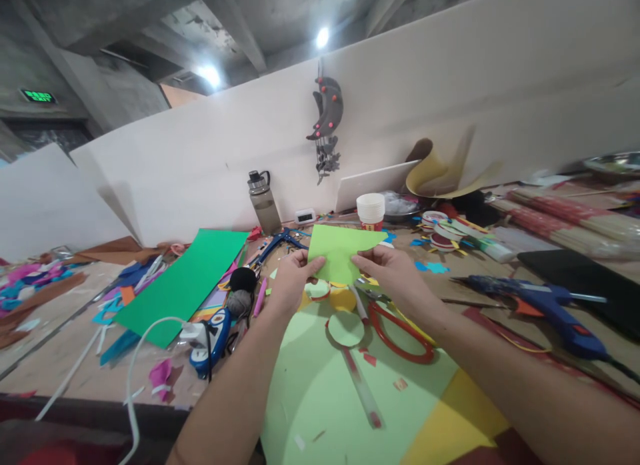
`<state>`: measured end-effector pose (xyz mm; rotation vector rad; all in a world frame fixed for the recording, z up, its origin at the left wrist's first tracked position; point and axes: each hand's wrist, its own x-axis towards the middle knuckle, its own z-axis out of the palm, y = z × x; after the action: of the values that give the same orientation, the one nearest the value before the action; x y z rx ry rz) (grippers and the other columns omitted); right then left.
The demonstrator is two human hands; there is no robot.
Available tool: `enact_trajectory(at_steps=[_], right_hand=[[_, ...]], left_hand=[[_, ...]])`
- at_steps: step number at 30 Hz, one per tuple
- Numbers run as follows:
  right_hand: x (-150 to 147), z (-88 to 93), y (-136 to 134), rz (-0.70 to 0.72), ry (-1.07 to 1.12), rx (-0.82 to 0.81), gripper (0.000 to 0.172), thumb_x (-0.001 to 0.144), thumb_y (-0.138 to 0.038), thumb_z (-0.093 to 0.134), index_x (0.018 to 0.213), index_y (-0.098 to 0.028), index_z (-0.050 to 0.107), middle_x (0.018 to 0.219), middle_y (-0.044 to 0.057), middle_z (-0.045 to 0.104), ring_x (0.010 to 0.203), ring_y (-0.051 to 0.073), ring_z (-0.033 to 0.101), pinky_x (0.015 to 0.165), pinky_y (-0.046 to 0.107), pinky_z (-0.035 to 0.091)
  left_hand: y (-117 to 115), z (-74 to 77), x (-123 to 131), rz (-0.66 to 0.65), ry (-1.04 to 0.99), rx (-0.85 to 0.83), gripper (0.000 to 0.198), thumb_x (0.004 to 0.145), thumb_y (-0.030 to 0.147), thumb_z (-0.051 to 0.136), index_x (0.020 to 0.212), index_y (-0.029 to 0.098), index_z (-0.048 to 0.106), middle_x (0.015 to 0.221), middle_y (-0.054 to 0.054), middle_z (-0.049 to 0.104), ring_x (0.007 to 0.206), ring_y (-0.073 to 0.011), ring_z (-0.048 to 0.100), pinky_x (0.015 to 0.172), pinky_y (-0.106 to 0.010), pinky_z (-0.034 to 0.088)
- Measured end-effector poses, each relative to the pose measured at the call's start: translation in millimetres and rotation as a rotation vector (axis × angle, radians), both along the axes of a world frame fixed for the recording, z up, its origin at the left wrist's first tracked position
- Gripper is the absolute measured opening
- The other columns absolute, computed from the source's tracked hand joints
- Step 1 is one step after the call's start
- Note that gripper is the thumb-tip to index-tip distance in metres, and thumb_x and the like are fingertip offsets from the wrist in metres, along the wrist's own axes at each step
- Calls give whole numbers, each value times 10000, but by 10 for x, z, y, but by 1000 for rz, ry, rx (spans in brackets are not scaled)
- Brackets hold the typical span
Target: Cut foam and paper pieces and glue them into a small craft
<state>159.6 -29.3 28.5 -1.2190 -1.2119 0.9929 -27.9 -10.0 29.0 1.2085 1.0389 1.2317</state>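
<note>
A piece of lime-green paper [340, 248] is raised over the worktable between my two hands. My left hand [295, 271] pinches its lower left edge, thumb in front. At its right edge, my right hand [385, 268] grips it the same way. Below lies a large pale green sheet [310, 391]. On that sheet rest a pale green paper disc [346, 329], a pen [363, 391] with a clear barrel, and red-handled scissors [400, 338], whose blades are partly behind my right hand.
To the left lie a dark green sheet [185, 285] and a blue power strip [210, 345] with a white cable. A blue glue gun [545, 305] lies on the right. A water bottle [265, 205] and paper cups [371, 210] stand near the white partition [200, 151].
</note>
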Motion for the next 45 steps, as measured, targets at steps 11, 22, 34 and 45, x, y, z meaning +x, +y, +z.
enact_trajectory(at_steps=[11,22,34,45], right_hand=[[-47,71,-88,15,-20,-52,289,684,-456,705,611,-178,682,562,34,649,534,162,550,526,292,400],[-23,-8,-48,24,120,-6,301,740,-489,691,748,-189,666,760,55,714,602,155,574,560,288,439],[19,12,-24,61,232,52,316,765,-502,678,780,-186,675,737,18,661,623,122,557,571,242,443],[333,185,71,133,-492,150,297,847,-480,530,823,-216,666,729,23,661,637,167,557,589,286,401]], left_hand=[[-116,-9,204,-72,-384,-41,402,600,274,853,952,157,698,968,-73,750,841,-201,704,742,-299,554],[-21,-112,136,45,-374,-12,410,627,240,834,1008,152,713,1006,-77,757,828,-191,715,735,-298,571],[-26,35,107,145,-517,20,380,688,176,787,1059,178,703,1013,-79,762,890,-198,726,819,-288,569],[148,127,-140,378,-676,-9,176,767,77,678,911,174,698,812,-4,762,644,-123,703,526,-199,525]])
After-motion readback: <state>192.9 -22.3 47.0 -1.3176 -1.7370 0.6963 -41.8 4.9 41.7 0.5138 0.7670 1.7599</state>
